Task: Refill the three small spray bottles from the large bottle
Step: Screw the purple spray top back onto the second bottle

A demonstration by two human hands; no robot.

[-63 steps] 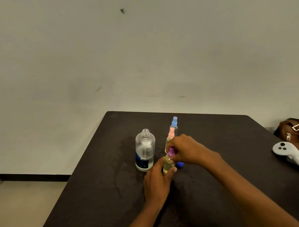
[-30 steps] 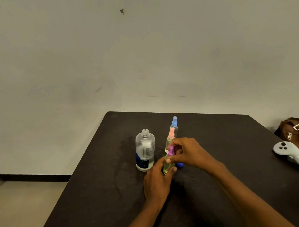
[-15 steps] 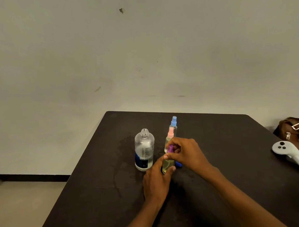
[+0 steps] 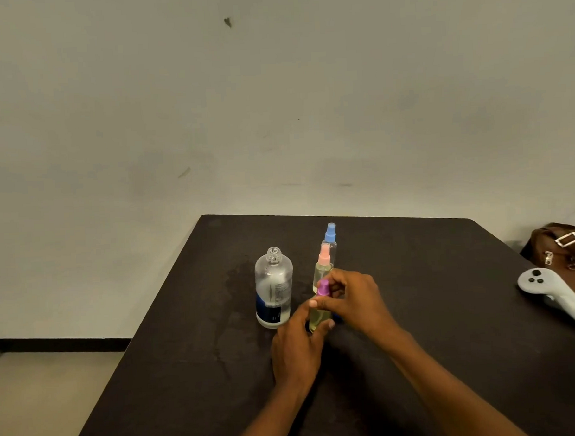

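Observation:
A large clear bottle (image 4: pixel 273 287) with a dark label stands uncapped on the dark table (image 4: pixel 447 276). To its right stand three small spray bottles in a row. The far one has a blue top (image 4: pixel 330 233), the middle one a pink top (image 4: pixel 323 260). The nearest holds yellowish liquid and has a purple top (image 4: pixel 323 288). My left hand (image 4: pixel 298 346) grips the body of the purple-topped bottle. My right hand (image 4: pixel 355 302) pinches its purple spray head from the right.
A white handheld controller (image 4: pixel 556 293) lies at the table's right edge, beside a brown bag (image 4: pixel 564 245). A small blue cap peeks out behind my right hand. A damp patch marks the table left of the large bottle. The table's left edge drops to the floor.
My right hand's fingers have shifted around the purple spray head, showing more of it. My left hand stays on the bottle's body. The other bottles have not moved.

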